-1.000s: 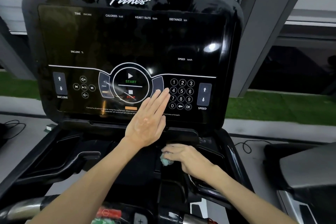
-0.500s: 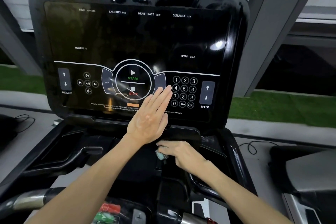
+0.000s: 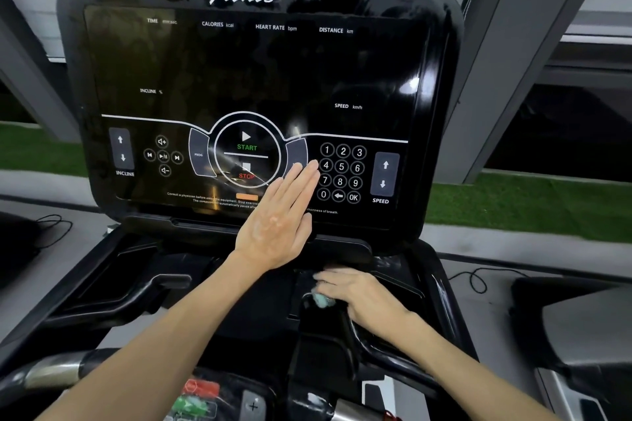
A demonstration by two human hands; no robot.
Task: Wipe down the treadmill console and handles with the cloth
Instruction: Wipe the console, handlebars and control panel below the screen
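The left hand (image 3: 277, 229) lies flat, fingers straight, on the "Fitnes" console (image 3: 239, 72) beside STOP; below, the right hand (image 3: 359, 297) grips a teal cloth (image 3: 321, 299).

The treadmill's black console tray (image 3: 396, 285) carries a pale teal cloth (image 3: 321, 299) near its middle — bunched under the right hand (image 3: 362, 297).
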